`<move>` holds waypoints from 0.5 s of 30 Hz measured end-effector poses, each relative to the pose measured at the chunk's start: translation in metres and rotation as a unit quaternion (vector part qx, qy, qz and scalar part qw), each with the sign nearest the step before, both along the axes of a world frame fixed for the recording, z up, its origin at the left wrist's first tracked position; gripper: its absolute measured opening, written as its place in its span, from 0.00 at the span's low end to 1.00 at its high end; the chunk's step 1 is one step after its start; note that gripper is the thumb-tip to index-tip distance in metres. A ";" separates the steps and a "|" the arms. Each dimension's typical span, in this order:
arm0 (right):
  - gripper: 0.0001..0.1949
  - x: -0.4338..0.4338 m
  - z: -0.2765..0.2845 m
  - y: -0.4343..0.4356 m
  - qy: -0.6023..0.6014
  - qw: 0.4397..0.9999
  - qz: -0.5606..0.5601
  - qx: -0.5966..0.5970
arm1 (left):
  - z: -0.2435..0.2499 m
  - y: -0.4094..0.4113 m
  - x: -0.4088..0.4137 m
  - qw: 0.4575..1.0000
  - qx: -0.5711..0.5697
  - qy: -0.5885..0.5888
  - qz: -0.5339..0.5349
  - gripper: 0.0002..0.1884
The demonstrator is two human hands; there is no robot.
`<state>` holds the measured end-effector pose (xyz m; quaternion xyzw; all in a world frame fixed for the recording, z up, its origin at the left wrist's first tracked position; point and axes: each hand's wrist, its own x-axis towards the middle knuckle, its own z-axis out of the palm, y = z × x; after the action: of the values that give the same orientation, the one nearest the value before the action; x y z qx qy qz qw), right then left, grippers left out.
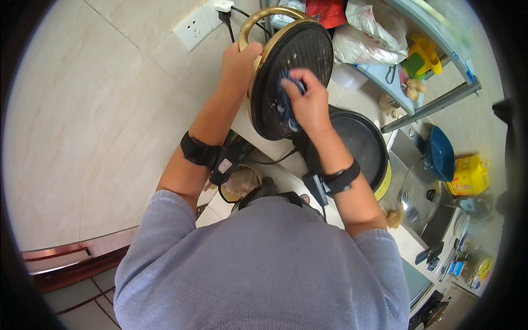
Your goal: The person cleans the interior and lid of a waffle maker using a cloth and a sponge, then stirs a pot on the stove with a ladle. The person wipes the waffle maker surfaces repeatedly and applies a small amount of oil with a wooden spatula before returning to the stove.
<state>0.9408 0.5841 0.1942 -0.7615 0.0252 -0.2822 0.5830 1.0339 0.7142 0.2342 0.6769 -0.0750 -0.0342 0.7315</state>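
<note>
My left hand (241,62) grips the gold-coloured rim and handle of the raised lid of an electric griddle (307,49), at the upper middle. The lid's black ridged inner plate faces me and bears pale specks and smears. Against this plate my right hand (309,97) holds a bunched dark blue cloth (284,101), its fingers closed on it. Below and right of the lid lies the griddle's round black lower pan (359,144), partly hidden by my right forearm.
Plugs sit in a wall socket (194,31) left of the lid. A metal shelf (385,82) with plastic bags (367,41) stands at the upper right. Beyond the pan are a blue basin (439,154), a glass lid (418,198) and a yellow jug (470,177). A bin (241,183) stands below.
</note>
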 end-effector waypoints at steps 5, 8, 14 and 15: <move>0.10 0.004 -0.018 -0.011 0.037 0.999 0.002 0.033 | -0.003 -0.004 -0.002 1.000 0.002 -0.013 0.006 0.13; 0.11 0.013 -0.002 -0.008 0.057 0.997 0.007 0.058 | -0.005 -0.002 -0.002 1.000 -0.025 -0.005 -0.002 0.13; 0.10 0.007 -0.007 -0.014 0.150 0.975 0.041 0.161 | 0.000 -0.004 -0.007 1.000 -0.008 -0.004 0.011 0.11; 0.10 0.008 0.000 -0.011 0.146 0.972 0.045 0.176 | 0.002 -0.006 -0.005 1.000 -0.020 -0.003 0.008 0.11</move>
<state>0.9491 0.5730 0.1943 -0.6803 0.1249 -0.1322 0.7100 1.0290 0.7083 0.2361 0.6627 -0.0725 -0.0246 0.7450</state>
